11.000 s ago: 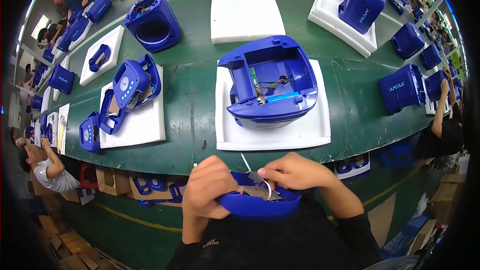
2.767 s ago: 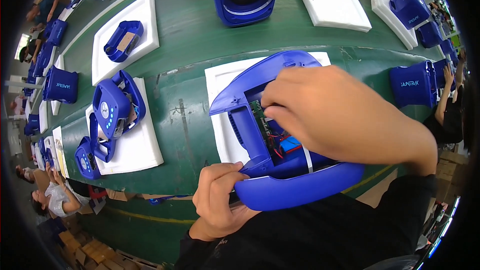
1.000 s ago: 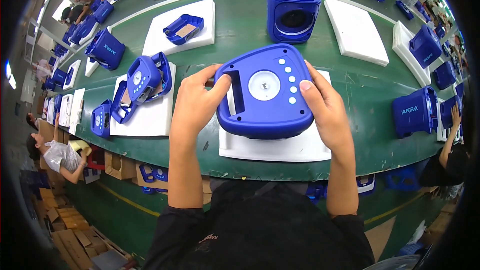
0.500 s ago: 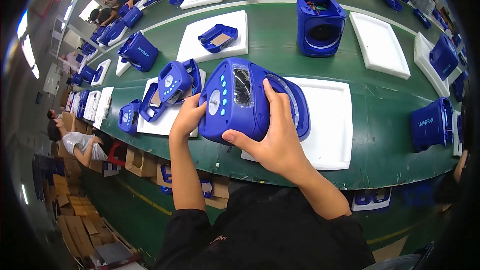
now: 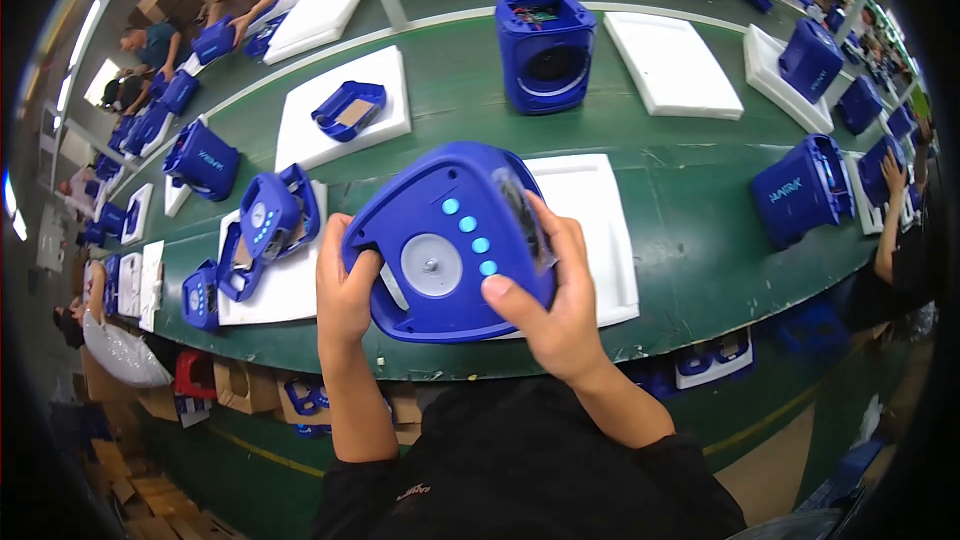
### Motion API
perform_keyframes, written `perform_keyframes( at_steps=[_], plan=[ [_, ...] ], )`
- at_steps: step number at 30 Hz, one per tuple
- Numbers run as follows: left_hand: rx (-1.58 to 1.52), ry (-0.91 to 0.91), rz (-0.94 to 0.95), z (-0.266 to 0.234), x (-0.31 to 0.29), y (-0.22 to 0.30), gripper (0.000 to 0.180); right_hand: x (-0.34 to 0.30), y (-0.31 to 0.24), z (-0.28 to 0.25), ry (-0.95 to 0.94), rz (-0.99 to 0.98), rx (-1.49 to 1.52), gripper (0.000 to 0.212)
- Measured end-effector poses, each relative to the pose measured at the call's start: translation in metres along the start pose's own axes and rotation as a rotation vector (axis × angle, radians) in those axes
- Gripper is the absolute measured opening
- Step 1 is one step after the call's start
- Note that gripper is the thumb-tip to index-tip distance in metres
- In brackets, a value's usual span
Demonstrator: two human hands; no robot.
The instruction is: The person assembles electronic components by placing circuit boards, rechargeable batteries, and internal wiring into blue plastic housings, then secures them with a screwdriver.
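Between both hands, raised over the bench, is a blue plastic speaker housing [image 5: 455, 200] with its control face turned up. That face carries a round pale disc [image 5: 432, 265] with a short shaft, a row of several light-blue buttons and a dark display under clear film. My left hand [image 5: 345, 285] grips the handle opening at the left side, thumb hooked into it. My right hand [image 5: 555, 305] clasps the right side, thumb by the lowest button and fingers along the display edge. Beneath it, partly hidden, lies a white foam pad [image 5: 605, 240].
Left on another foam pad [image 5: 235, 305] lie blue housing parts [image 5: 270, 215]. An open-topped speaker body [image 5: 545, 50] stands on the green bench [image 5: 690, 240] ahead; another speaker [image 5: 800, 190] stands right. A co-worker's hand [image 5: 890, 175] touches a unit at far right. Other people work at upper left.
The housing has tipped and turned in my hands, bringing its control face up toward me. My view has shifted right, and a co-worker's arm now shows at far right.
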State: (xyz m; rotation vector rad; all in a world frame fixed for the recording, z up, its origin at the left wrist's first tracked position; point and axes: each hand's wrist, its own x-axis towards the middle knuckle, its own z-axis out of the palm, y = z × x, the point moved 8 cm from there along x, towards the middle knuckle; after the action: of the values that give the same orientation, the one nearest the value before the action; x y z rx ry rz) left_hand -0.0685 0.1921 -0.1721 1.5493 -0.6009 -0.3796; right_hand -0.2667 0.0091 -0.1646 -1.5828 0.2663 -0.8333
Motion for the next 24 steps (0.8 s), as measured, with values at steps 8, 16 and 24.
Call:
perform_keyframes(
  at_steps=[8,16,24],
  plan=[
    [0.144,-0.261,0.382,0.120,0.035,0.047,0.088,0.047,-0.025,-0.139,0.256,0.043,0.296,0.066],
    [0.703,-0.189,0.360,0.114,0.052,-0.088,0.038,0.219,0.037,-0.331,0.491,0.031,0.296,0.043],
    [1.104,-0.133,0.331,0.124,0.036,-0.181,0.046,0.365,0.109,-0.450,0.636,0.131,0.202,0.073]
  ],
)
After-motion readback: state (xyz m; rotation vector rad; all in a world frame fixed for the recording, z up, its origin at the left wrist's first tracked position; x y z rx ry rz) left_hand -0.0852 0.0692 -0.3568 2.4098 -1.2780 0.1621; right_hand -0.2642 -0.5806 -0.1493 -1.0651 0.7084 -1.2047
